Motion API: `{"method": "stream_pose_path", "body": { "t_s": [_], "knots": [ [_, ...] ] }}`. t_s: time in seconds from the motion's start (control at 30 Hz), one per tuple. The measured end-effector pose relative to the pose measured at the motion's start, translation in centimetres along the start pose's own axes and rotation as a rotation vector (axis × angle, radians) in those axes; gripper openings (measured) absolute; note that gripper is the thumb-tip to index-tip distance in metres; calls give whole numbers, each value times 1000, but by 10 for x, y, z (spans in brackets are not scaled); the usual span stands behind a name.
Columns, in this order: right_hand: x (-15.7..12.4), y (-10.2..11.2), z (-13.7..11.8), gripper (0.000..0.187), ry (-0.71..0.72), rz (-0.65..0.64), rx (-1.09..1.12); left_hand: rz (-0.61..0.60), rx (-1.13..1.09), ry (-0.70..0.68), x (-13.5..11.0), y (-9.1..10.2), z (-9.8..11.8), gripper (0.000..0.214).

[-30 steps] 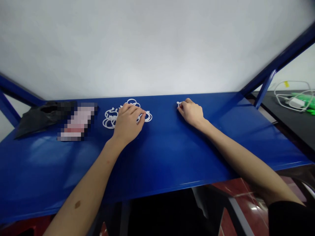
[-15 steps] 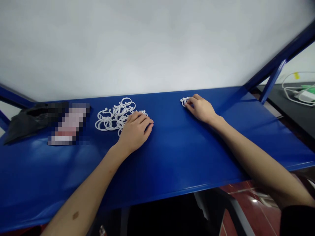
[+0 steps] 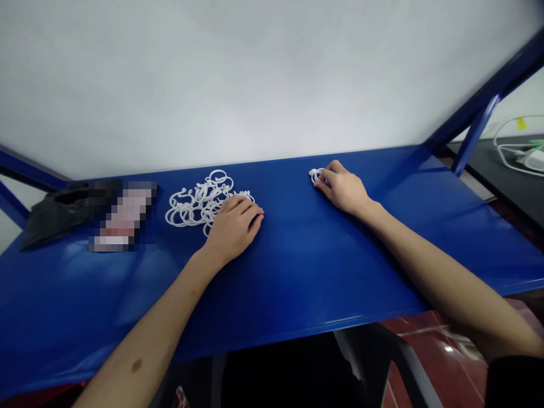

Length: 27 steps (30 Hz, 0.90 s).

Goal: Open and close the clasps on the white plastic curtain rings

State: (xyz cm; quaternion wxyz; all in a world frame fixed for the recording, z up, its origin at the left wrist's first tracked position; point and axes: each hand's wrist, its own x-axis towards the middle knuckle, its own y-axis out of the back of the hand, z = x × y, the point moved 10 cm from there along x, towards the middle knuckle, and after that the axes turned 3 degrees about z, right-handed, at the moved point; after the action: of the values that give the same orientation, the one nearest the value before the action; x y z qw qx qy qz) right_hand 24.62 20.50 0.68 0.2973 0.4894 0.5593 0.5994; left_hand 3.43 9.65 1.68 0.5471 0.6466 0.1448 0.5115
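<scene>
the left hand [image 3: 234, 229] lies palm down, fingers loosely bent together, over the near right edge of a pile of white rings [image 3: 204, 195]. its underside is hidden; whether it grasps any ring cannot be told. the pile spreads to the left of this hand and beyond its fingertips, the rings overlapping one another, with small knobs showing on several; a few rings show just past the knuckles.

the right hand [image 3: 344, 186] stands well apart to the right and slightly farther off, wrist bent, thumb and forefinger at a smaller group of white rings [image 3: 315, 172]. the fingertips touch this group, which shows just left of them; the hand covers its right part. whether the fingers pinch the rings or merely rest on them cannot be told.

both hands are over a blue table [image 3: 289, 266], its surface bare between the two grips. left of the left hand, beyond the pile, lies a flat item [image 3: 125, 215], pixelated and unreadable; farther left, a black bag [image 3: 59, 215], crumpled. well to the right of the right hand, past a blue strut [image 3: 476, 136], a white cable [image 3: 516, 165] lies looped on a dark surface [image 3: 516, 187].
</scene>
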Motion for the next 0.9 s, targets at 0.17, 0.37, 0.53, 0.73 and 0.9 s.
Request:
{"method": "stream_pose_path", "body": {
  "t_s": [0.17, 0.37, 0.53, 0.73, 0.9],
  "knots": [
    [-7, 1, -27, 27, 143, -31, -45, -3, 48, -33, 1, 1, 7, 23],
    [-41, 17, -103, 36, 477, 18, -3, 64, 7, -15, 2, 10, 16, 43],
    [-72, 31, -146, 43, 654, 143, -6, 46, -153, -60, 2, 7, 21, 28],
    [-88, 36, -152, 39, 676, 202, -9, -2, -327, 5, 4, 9, 19, 16],
    [-95, 30, -153, 36, 713, 205, 26, -72, -482, 26, 3, 0, 18, 8]
  ]
}}
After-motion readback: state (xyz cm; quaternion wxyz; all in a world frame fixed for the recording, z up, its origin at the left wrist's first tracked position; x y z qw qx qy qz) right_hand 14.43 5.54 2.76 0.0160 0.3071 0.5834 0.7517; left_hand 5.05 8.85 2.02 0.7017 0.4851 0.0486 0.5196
